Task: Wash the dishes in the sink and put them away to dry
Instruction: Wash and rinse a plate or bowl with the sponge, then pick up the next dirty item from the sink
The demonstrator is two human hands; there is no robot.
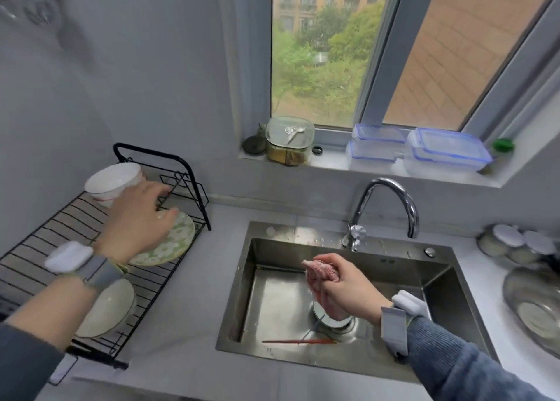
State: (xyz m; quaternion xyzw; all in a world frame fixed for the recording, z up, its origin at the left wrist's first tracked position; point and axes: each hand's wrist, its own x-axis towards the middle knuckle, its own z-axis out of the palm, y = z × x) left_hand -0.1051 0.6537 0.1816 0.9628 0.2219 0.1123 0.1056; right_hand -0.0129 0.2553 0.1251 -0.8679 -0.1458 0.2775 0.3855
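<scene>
Your left hand (138, 221) is setting the green plate (169, 243) on the rack (60, 227), fingers relaxed; ease it upright between wires. Your right hand (345, 288) is gripping the cloth (315, 276) over the sink (272, 297).

A green flowered plate (169, 243) is touched by the left hand (136, 221) on the black drying rack (60, 237). A pink cloth (318, 279) is gripped by the right hand (345, 288) over the steel sink (272, 297); chopsticks (298, 342) are seen inside.
</scene>
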